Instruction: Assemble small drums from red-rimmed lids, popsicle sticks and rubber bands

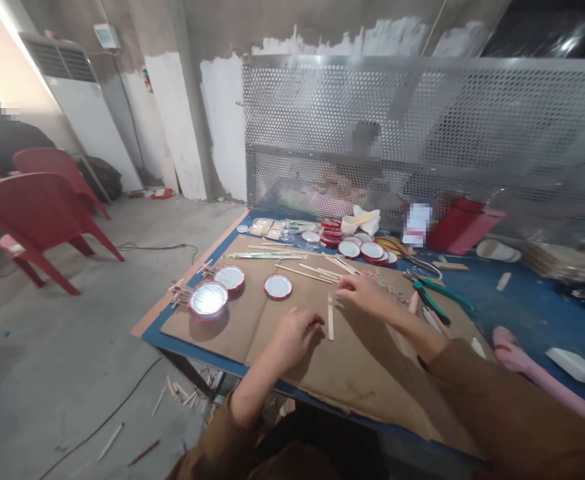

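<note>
Two bare hands work over a sheet of brown cardboard (357, 380) laid on the blue desk (482, 277), with one flat wooden stick (330, 323) lying between them, its length running away from the wearer. The right hand (358, 293) is just beside the stick's far end, its fingers bent and bunched; the left hand (296, 333) hangs near the other side, fingers curled toward the stick. Whether either grip is pinching anything I can't tell, since the fingertips are small and blurred at this distance. Farther left on the cardboard, a single red-rimmed white disc (278, 286) lies flat and apart from the hands, while two similar round pieces (208, 300) near the desk's left edge have thin sticks at their outer sides. More loose sticks (303, 274) lie beyond the hands, below a cluster of red-rimmed discs (372, 251); green-handled pliers (433, 305) rest past the right forearm. The step in hand looks like positioning or preparing that one stick. The next move, as I judge it, calls for a light, steady hold along its narrow edges, keeping it straight without nudging the neighbouring sticks.
</note>
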`<state>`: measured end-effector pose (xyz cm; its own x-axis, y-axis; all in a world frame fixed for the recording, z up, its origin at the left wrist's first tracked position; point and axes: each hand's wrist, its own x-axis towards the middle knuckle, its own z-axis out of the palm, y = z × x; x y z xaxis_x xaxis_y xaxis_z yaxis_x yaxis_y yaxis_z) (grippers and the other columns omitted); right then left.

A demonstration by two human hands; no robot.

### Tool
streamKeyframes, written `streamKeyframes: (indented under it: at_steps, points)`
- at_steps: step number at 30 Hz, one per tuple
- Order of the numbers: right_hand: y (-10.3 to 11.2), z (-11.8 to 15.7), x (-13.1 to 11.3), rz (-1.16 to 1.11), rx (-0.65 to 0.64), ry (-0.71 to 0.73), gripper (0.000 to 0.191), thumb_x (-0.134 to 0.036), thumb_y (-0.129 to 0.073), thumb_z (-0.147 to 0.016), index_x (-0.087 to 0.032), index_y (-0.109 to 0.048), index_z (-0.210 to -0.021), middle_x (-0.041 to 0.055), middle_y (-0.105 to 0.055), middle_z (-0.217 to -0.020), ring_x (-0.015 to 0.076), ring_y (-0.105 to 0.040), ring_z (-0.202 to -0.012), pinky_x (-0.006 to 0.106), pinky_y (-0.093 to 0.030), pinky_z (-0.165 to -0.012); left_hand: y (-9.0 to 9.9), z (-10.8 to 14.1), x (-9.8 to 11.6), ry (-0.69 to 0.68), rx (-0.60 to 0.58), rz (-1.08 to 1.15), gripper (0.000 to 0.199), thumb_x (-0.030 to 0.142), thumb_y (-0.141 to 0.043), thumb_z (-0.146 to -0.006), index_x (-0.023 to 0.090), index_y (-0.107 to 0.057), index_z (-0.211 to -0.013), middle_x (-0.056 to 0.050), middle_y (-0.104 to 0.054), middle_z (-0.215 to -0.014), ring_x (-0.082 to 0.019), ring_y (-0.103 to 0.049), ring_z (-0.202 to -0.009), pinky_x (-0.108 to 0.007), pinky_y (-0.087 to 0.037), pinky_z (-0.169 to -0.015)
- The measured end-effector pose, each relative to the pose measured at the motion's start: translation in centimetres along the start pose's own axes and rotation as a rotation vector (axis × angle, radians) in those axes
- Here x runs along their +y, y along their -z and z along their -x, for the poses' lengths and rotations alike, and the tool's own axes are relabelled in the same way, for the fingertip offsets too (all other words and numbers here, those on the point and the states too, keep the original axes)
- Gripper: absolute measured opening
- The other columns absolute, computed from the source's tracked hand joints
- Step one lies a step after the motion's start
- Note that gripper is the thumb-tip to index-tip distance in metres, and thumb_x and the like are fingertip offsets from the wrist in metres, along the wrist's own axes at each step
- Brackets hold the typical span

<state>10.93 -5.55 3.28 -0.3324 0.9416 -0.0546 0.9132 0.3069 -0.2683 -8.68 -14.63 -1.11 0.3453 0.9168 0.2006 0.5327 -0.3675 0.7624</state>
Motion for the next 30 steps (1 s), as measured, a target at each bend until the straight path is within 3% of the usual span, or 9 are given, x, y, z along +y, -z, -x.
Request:
streamKeyframes:
  at_steps: [3, 5, 8, 13, 16, 19, 22, 24, 30]
  points:
    - [-1.5, -1.8, -3.9, -0.01, 0.019, 0.103, 0.028, -0.038, -0.055, -0.082, -0.016, -0.063, -0.098, 0.0052, -0.067, -0.097, 0.0162, -0.059, -0.084, 0.022, -0.041, -0.072, -0.1, -0.1, -0.1, -0.009, 0.005, 0.005, 0.02, 0.016, -0.046, -0.087, 0.017, -0.065, -0.087, -0.006, -0.069, -0.085, -0.02, -0.057, -0.086, -0.029, -0.042, -0.078]
    - [-2.3, -2.7, -6.5, 0.012, 0.033, 0.138, 0.046, -0.049, -0.061, -0.077, -0.014, -0.06, -0.107, 0.0112, -0.063, -0.109, 0.0209, -0.058, -0.095, 0.027, -0.041, -0.08, -0.2, -0.2, -0.2, -0.009, 0.009, 0.0, 0.018, 0.015, -0.048, -0.085, 0.016, -0.065, -0.082, -0.008, -0.068, -0.086, -0.021, -0.057, -0.086, -0.03, -0.043, -0.078]
    - [-2.8, -3.6, -9.7, 0.047, 0.02, 0.174, 0.062, -0.058, -0.068, -0.067, -0.013, -0.06, -0.109, 0.0162, -0.06, -0.112, 0.0274, -0.056, -0.101, 0.032, -0.04, -0.084, -0.3, -0.2, -0.3, -0.036, 0.024, 0.048, 0.015, 0.012, -0.049, -0.082, 0.015, -0.064, -0.081, -0.009, -0.067, -0.09, -0.021, -0.058, -0.088, -0.029, -0.044, -0.078]
    - [-3.0, -4.5, -11.9, 0.047, -0.042, 0.185, 0.053, -0.047, -0.074, -0.059, -0.013, -0.064, -0.098, 0.0151, -0.062, -0.107, 0.0266, -0.057, -0.095, 0.029, -0.042, -0.076, 0.3, 0.1, -0.4, -0.035, -0.02, 0.107, 0.013, 0.014, -0.051, -0.081, 0.014, -0.063, -0.077, -0.008, -0.066, -0.086, -0.02, -0.058, -0.086, -0.029, -0.044, -0.078]
    - [-2.6, -4.9, -11.6, 0.002, -0.038, 0.162, 0.052, -0.046, -0.072, -0.061, -0.013, -0.062, -0.099, 0.013, -0.062, -0.106, 0.0238, -0.058, -0.092, 0.027, -0.043, -0.072, 0.7, 0.4, -0.6, -0.004, -0.065, 0.222, 0.012, 0.018, -0.051, -0.082, 0.015, -0.063, -0.081, -0.006, -0.065, -0.085, -0.018, -0.058, -0.082, -0.027, -0.045, -0.075]
    - [-1.0, -4.4, -9.9, -0.074, -0.004, 0.101, 0.057, -0.049, -0.067, -0.068, -0.013, -0.056, -0.11, 0.0097, -0.063, -0.106, 0.0191, -0.059, -0.089, 0.024, -0.044, -0.07, 0.7, 0.6, -0.8, 0.078, 0.02, 0.394, 0.013, 0.021, -0.05, -0.084, 0.016, -0.061, -0.09, -0.004, -0.064, -0.086, -0.016, -0.058, -0.082, -0.026, -0.047, -0.074]
    - [1.0, -1.8, -7.5, -0.328, 0.136, 0.043, 0.066, -0.045, -0.07, -0.069, -0.012, -0.047, -0.121, 0.0106, -0.061, -0.114, 0.0188, -0.059, -0.096, 0.025, -0.045, -0.078, 0.3, 0.7, -1.1, 0.158, 0.152, 0.51, 0.02, 0.022, -0.05, -0.084, 0.015, -0.055, -0.102, -0.004, -0.059, -0.087, -0.013, -0.057, -0.074, -0.025, -0.048, -0.069]
    - [1.7, 0.9, -6.0, -0.351, 0.194, 0.048, 0.063, -0.042, -0.073, -0.065, -0.015, -0.05, -0.117, 0.0102, -0.061, -0.112, 0.0212, -0.059, -0.098, 0.029, -0.046, -0.081, 0.2, 0.7, -1.1, 0.168, 0.192, 0.54, 0.033, 0.022, -0.053, -0.082, 0.015, -0.048, -0.114, -0.005, -0.056, -0.094, -0.01, -0.056, -0.07, -0.024, -0.049, -0.066]
    - [-1.6, 8.0, -3.8, -0.13, 0.246, 0.106, 0.054, -0.043, -0.074, -0.067, -0.021, -0.056, -0.113, 0.0082, -0.061, -0.106, 0.0267, -0.058, -0.099, 0.039, -0.047, -0.082, 0.4, 1.0, -0.6, -0.048, 0.003, 0.297, 0.06, 0.032, -0.068, -0.078, 0.02, -0.043, -0.131, -0.009, -0.057, -0.114, -0.013, -0.057, -0.078, -0.03, -0.049, -0.076]
